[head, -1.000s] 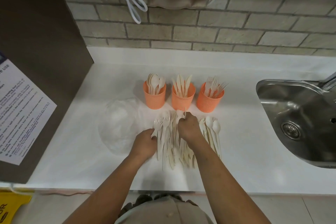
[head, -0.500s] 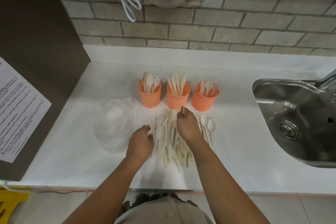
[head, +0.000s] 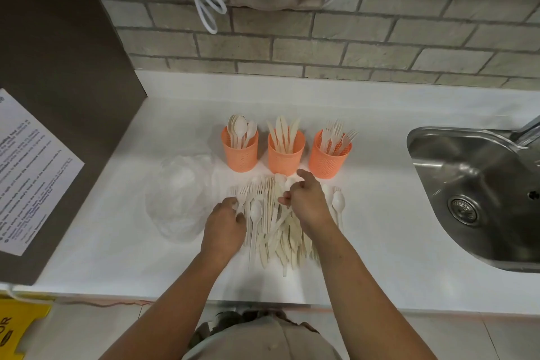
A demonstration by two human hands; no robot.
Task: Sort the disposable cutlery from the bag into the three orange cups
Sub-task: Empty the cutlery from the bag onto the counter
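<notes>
Since a second ago our right hand [head: 306, 203] has come down from the knife cup [head: 285, 159] onto the cutlery pile [head: 271, 231] on the counter [head: 380, 228], grip curled among the pieces; whether it is clamped on one, we cannot tell. Our left hand [head: 223, 223] pinches a fork [head: 243, 194], handle toward us; the fork cup [head: 328, 162] lies beyond and rightward, nearer the right hand.

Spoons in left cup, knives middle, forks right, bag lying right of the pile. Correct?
No. Head view shows the bag lying left of the pile, not right. Spoons in left cup, knives middle, forks right: correct.
</notes>
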